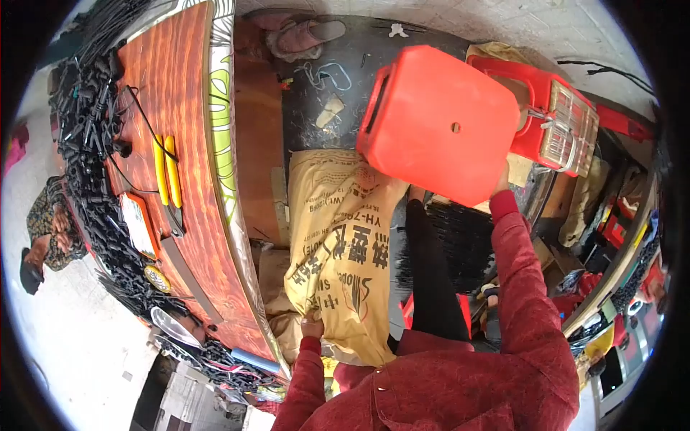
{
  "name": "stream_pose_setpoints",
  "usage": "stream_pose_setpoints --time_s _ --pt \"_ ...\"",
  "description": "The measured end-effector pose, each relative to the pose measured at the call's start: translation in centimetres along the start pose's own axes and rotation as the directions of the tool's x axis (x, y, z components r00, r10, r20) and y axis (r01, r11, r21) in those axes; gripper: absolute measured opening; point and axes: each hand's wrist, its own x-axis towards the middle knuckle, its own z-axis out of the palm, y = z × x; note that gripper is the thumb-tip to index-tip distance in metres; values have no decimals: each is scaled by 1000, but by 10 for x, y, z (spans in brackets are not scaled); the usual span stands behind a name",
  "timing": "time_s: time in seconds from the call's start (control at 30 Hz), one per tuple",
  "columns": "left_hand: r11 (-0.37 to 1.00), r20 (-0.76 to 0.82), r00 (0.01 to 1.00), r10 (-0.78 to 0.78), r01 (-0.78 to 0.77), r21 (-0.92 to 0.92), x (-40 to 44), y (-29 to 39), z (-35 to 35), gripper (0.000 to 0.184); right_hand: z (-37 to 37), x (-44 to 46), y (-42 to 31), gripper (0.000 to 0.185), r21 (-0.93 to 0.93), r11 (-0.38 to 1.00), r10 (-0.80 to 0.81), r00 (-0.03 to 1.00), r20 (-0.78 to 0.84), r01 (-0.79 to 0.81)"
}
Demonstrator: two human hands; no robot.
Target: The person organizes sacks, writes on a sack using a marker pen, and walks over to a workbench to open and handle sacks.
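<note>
A red plastic stool [431, 115] is tilted with its square seat toward me, a small hole in the middle. My right hand [501, 185] is closed on its lower right edge, fingers partly hidden behind the seat. A tan woven sack [338, 237] with black printing lies below and left of the stool, its top end meeting the stool's edge. At the sack's lower left part, my left hand [313, 327] grips a fold of the material.
On the left, a wood-grain table [190, 108] carries yellow-handled pliers [167, 172] and a long heap of black parts [86, 144]. Black strips [449, 244] lie by my leg. Another red stool [535, 93] bears a taped bundle [571, 129]. Slippers [302, 36] are on the floor. A person [54, 223] is at far left.
</note>
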Motion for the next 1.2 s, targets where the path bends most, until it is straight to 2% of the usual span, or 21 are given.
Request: stream_pose_setpoints --time_s 0.03,0.1,0.13,0.2,0.23,0.43,0.53,0.63,0.73,0.8,0.83,0.87,0.9,0.93,0.97,1.0,1.03,1.07,1.13,1.17,1.2 --pt "995 56 996 -75 78 -61 -1 11 -3 25 28 -5 2 46 -42 998 -58 997 -51 56" --pt "958 173 961 -216 243 -151 -1 51 -29 25 94 -28 -12 47 33 999 -26 999 -28 27" --pt "966 167 960 -224 241 -93 -1 49 -28 25 112 -34 -17 47 72 997 -13 1000 -13 13" --pt "970 134 981 -138 162 -181 -1 34 -21 24 116 -18 -22 49 33 995 -90 994 -57 92" --pt "967 110 989 -98 121 -224 -1 32 -19 24 117 -4 -26 50 13 992 -128 989 -73 129" --pt "979 86 989 -117 129 -156 -2 45 -28 22 67 95 -43 52 -15 956 -293 954 -57 292" --pt "977 65 994 -93 103 -188 -2 35 -21 21 55 109 -45 51 123 964 -232 972 -41 235" --pt "966 117 984 -136 158 -203 1 16 -8 20 46 97 -39 52 91 950 -299 954 -3 298" --pt "967 137 979 -150 174 -184 2 17 -10 20 21 86 -27 51 -115 954 -290 951 -105 278" --pt "969 96 989 -115 133 -207 1 29 -18 20 19 51 -18 47 -302 953 -115 926 -360 1" --pt "969 77 992 -97 112 -218 2 32 -19 20 16 30 -9 39 -361 930 -75 921 -382 -74" --pt "954 9 1000 -12 14 -300 2 26 -13 21 -14 21 4 33 -440 878 54 954 -294 -185" --pt "950 32 998 -45 53 -308 2 33 -16 22 -43 17 26 29 -258 936 200 965 -168 -239" --pt "946 56 995 -79 92 -309 1 44 -23 22 -71 15 49 23 -369 876 279 950 -138 -311" --pt "943 78 991 -111 129 -307 2 49 -28 23 -47 -16 51 18 -541 758 257 929 -266 -364" --pt "954 58 994 -87 100 -281 1 37 -22 27 0 -36 51 20 -541 661 327 849 -416 -520" --pt "963 83 988 -127 143 -230 -1 37 -25 28 9 -36 65 23 -616 587 368 851 -375 -525" --pt "967 100 981 -165 181 -178 -2 43 -30 29 18 -29 79 27 -689 511 410 850 -330 -514" --pt "992 24 997 -69 71 -106 -2 7 -9 31 68 -8 105 30 -700 534 429 865 -259 -474" --pt "995 -57 996 69 -73 -74 -5 -28 12 31 37 32 150 31 -839 534 301 951 71 -106" --pt "973 -30 1000 2 -9 -231 -9 -32 16 30 7 80 195 32 -833 474 184 893 411 286"
